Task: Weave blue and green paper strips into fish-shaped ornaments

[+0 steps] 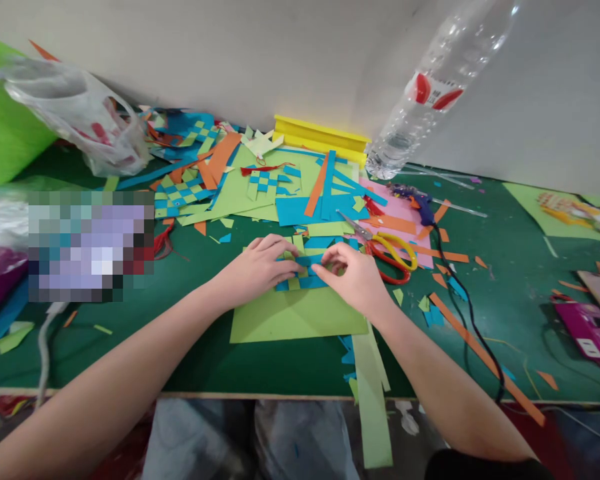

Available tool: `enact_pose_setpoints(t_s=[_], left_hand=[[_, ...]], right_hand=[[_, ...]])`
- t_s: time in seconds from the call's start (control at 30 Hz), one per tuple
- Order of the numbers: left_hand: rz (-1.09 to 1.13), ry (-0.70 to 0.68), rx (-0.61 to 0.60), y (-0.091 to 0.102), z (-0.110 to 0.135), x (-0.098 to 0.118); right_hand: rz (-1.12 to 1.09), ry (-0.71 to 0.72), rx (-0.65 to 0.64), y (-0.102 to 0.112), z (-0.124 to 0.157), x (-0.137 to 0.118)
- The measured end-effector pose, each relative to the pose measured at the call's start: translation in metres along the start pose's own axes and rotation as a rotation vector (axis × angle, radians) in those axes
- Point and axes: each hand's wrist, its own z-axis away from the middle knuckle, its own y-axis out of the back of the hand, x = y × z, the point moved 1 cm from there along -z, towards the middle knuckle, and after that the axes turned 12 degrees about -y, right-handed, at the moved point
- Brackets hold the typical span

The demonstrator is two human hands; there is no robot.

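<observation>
A small weave of blue and light green paper strips [307, 272] lies on a light green paper sheet [295, 317] in front of me. My left hand [265, 263] grips the weave's left side, its fingers curved and the thumb below them. At the right side, my right hand [353, 272] pinches the end of a blue paper strip [311, 260] between thumb and forefinger. Its other fingers are curled. Scissors [393, 250] with yellow and red handles lie just beyond my right hand, blades apart. Both hands partly cover the weave.
Finished-looking checkered weaves [180, 193] and loose strips pile up behind. A glue gun [413, 200] trails a black cord along the right. A plastic bottle [430, 93] leans on the wall near a yellow channel piece [320, 139]. A clear bag [95, 120] stands at left.
</observation>
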Motion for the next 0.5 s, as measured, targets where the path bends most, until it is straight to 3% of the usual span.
enact_pose_setpoints(t_s=[0.23,0.5], left_hand=[[-0.043,-0.009,0.019,0.0006,-0.0005,0.0016],[0.012,-0.004,0.040,0.0028,-0.0009,0.0021]], right_hand=[[-0.029,-0.007,-0.099,0.0040,-0.0027,0.0028],[0.003,0.035,-0.062,0.0029,-0.0040,0.0027]])
